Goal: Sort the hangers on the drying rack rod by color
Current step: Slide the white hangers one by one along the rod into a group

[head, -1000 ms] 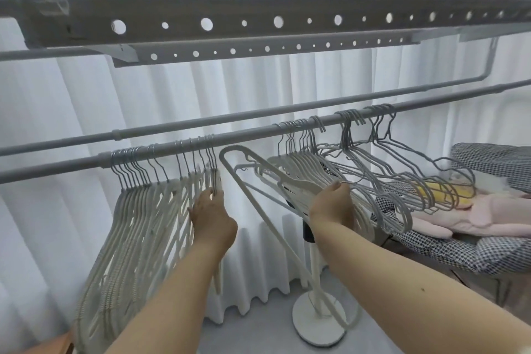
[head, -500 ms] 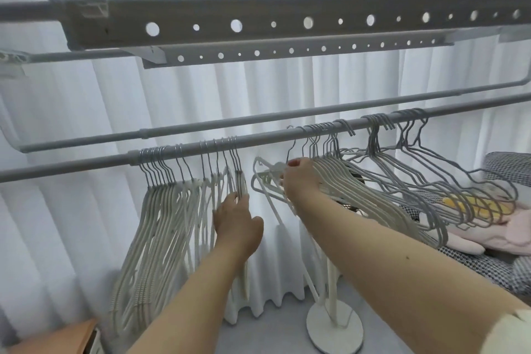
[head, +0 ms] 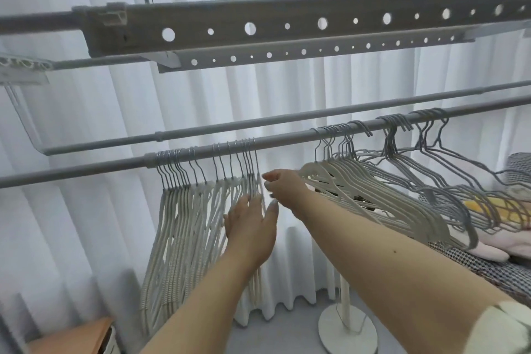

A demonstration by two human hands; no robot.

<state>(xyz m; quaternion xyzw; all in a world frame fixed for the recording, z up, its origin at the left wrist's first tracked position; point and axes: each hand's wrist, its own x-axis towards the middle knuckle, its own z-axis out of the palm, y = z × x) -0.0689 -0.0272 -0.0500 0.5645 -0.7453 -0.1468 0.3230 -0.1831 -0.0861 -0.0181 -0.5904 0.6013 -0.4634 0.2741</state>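
Head view: my left hand's fingers [head: 244, 204] are lying straight and spread, pressing flat against the nearest of the white hangers [head: 189, 224] bunched at the left of the rod [head: 86, 171]. My left hand [head: 250, 227] is gripping nothing. My right hand [head: 283, 185] is hovering just beside that bunch's rightmost hooks, its fingertips [head: 268, 177] loosely bent near a hanger neck; I cannot tell whether they are pinching anything or only touching.

Moving outward, a bare stretch of rod is separating this left bunch from a second white bunch [head: 359, 190], which is fanning out to the right under my right forearm. Beyond it, the grey hangers [head: 431, 169] are hanging in two clusters toward the rod's right end.

Judging progress: the colours are already mostly grouped, white to the left and grey to the right. What seems left is closing the gap by joining the two white bunches, and perhaps merging the grey clusters.

No bin or basket is showing. A checked cushion [head: 488, 267] at the right is carrying soft pink and yellow items [head: 488, 210], too blurred to identify. A white round-based stand [head: 347, 330] is standing on the floor, and an orange-topped piece of furniture [head: 74, 336] is sitting at lower left.
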